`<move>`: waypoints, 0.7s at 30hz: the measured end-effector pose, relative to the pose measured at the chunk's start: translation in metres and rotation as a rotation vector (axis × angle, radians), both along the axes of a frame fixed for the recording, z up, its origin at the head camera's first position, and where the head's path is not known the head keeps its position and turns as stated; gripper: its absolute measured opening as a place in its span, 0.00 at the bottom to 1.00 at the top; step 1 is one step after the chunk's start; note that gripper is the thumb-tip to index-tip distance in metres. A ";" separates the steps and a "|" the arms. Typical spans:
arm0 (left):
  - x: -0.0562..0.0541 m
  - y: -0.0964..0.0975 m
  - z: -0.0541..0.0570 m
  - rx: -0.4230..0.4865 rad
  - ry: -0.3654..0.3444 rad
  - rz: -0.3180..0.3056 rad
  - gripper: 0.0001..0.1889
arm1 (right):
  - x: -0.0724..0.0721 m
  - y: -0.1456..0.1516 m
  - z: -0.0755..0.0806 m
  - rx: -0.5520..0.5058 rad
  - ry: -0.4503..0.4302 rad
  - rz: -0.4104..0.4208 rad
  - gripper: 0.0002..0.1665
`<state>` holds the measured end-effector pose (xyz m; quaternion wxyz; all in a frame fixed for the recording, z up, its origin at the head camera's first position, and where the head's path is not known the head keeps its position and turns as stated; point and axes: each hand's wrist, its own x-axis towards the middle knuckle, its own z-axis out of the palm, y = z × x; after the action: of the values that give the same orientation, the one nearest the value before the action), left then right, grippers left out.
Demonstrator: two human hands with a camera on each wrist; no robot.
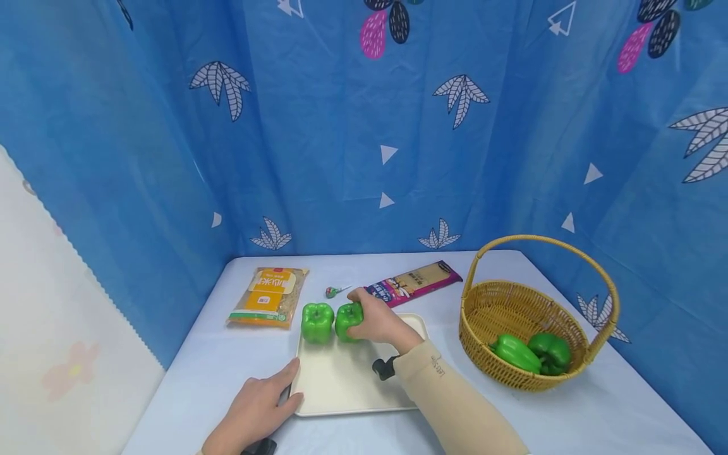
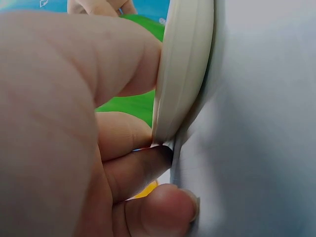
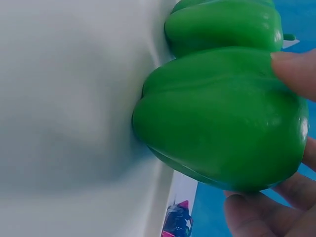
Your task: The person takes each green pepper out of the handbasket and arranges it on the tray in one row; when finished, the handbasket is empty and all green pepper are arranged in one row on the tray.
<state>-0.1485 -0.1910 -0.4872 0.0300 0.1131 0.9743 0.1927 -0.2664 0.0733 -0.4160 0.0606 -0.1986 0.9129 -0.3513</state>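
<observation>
My right hand [image 1: 378, 319] grips a green bell pepper [image 1: 348, 321], thumb and fingers around its upper part. In the right wrist view the held pepper [image 3: 222, 118] has its lower end at the tray surface; I cannot tell whether it bears on it. Just left of it, a second green bell pepper [image 1: 317, 322] stands upright near the far left corner of the cream tray [image 1: 352, 385]. At the tray's near left edge, my left hand [image 1: 256, 401] holds the rim [image 2: 182, 64], thumb against it and fingertips beside and partly under it.
A wicker basket [image 1: 474, 338] with a tall handle stands on the right, holding two green peppers [image 1: 516, 352]. Behind the tray lie a lollipop [image 1: 332, 292] and a purple and gold packet [image 1: 418, 282]. A bag of grain [image 1: 270, 297] lies back left. Blue curtains [image 1: 352, 139] surround the table.
</observation>
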 end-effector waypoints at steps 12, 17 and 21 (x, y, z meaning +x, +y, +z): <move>0.000 0.000 0.001 -0.002 -0.036 0.006 0.37 | 0.011 0.053 0.033 0.001 0.111 -0.007 0.45; -0.002 -0.001 0.003 0.001 -0.042 0.007 0.37 | 0.017 0.114 0.059 0.005 0.182 -0.123 0.35; -0.003 0.000 0.003 -0.002 -0.033 0.009 0.37 | 0.022 0.164 0.070 0.003 0.138 -0.233 0.34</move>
<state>-0.1512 -0.1914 -0.4843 0.0453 0.1055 0.9743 0.1938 -0.2445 0.2369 -0.3457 -0.0432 -0.1150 0.9323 -0.3401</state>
